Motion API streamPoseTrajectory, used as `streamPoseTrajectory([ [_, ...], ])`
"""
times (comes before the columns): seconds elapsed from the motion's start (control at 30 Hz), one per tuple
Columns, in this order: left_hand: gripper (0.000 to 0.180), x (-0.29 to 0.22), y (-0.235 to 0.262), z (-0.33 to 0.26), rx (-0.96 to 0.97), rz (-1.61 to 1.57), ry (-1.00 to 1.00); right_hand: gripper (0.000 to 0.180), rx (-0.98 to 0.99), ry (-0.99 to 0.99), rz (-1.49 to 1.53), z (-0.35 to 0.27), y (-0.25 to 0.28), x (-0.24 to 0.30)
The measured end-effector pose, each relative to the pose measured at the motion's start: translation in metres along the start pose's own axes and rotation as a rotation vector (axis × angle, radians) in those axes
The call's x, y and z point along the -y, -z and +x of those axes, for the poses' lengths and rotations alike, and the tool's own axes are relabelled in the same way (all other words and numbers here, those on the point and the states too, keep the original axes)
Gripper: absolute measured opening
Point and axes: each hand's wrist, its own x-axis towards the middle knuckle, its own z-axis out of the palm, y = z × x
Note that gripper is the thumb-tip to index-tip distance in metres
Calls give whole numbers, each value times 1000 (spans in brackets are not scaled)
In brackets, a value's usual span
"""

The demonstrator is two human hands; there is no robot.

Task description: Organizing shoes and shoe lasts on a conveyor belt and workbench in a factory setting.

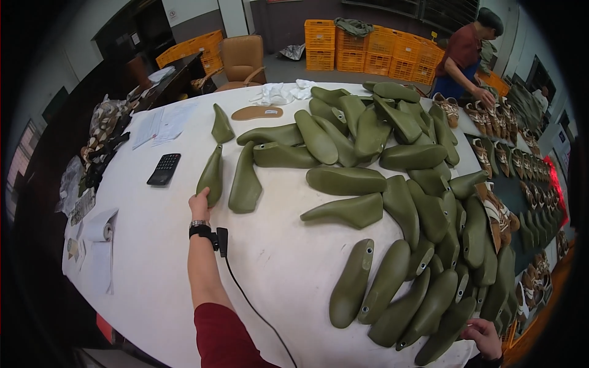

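Observation:
At the left of the pile, my left hand (201,205) is closed round the lower end of a green shoe last (211,175) that stands on the white table. Another green last (245,184) stands just right of it, and a smaller last piece (222,124) lies beyond. Down at the table's near right corner, my right hand (485,338) has its fingers curled against the side of a green last (446,332); part of those fingers is hidden. Many more green lasts (353,211) lie heaped across the right half, several with metal-ringed holes.
A black calculator (164,169), papers (162,126) and a paper roll (101,227) lie left. A tan insole (257,113) is at the back. Brown-white shoes (500,211) stand right. Orange crates (353,52) line the wall; a co-worker (463,58) handles shoes. A cable (254,300) trails from my left wrist.

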Motion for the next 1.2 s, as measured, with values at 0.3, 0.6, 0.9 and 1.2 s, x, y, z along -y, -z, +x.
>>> streamPoseTrajectory([
  [0.3,34,-83,63,-287,651,-40,48,29,307,207,50,-24,5,8],
  [0.6,34,-14,14,-527,878,-513,644,28,262,337,248,-103,54,-61],
  [0.9,34,-104,-210,-397,1291,-564,364,27,-33,267,363,-180,62,-127],
  [1.2,34,-38,-283,-601,1552,121,235,26,-106,228,423,-214,78,-195],
])
